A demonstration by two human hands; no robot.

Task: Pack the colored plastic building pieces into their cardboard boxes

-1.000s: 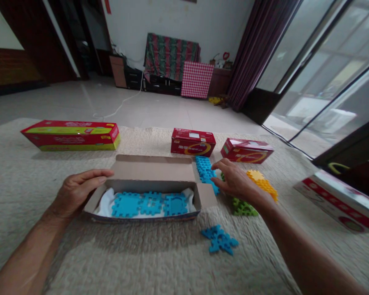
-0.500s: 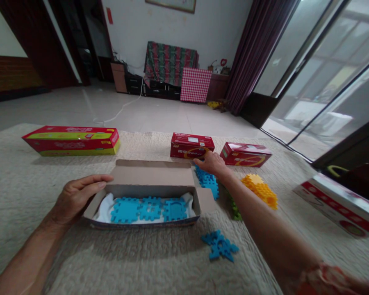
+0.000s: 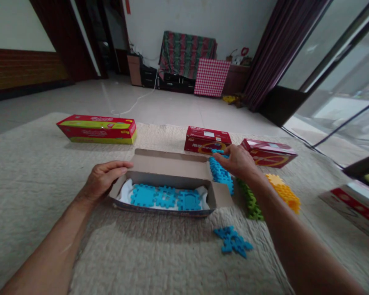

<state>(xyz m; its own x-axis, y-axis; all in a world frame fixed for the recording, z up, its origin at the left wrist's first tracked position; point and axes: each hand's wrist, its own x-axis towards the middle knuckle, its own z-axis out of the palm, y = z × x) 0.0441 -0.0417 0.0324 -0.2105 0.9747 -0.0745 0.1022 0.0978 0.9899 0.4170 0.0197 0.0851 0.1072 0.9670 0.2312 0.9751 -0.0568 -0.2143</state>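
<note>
An opened cardboard box (image 3: 169, 178) lies in front of me with its lid folded back. Inside, several blue interlocking plastic pieces (image 3: 166, 197) rest on white cloth (image 3: 126, 190). My left hand (image 3: 103, 180) grips the box's left end, thumb and fingers closed on the cardboard. Beyond the right flap runs a row of blue interlocking pieces (image 3: 221, 174). At its far end my right hand (image 3: 238, 159) pinches a blue piece (image 3: 217, 151), partly hidden by the fingers. A loose blue star-shaped piece (image 3: 233, 241) lies nearer to me.
Green pieces (image 3: 250, 200) and a yellow stack (image 3: 284, 192) lie by my right forearm. Behind stand a red-and-yellow carton (image 3: 100, 130) and two dark red cartons (image 3: 207, 140) (image 3: 270, 153). A white-and-red box (image 3: 355, 211) sits at the far right.
My view has turned left, shifting everything rightward in it. The right hand's fingertips now have a blue piece between them. My left hand stays on the box's end.
</note>
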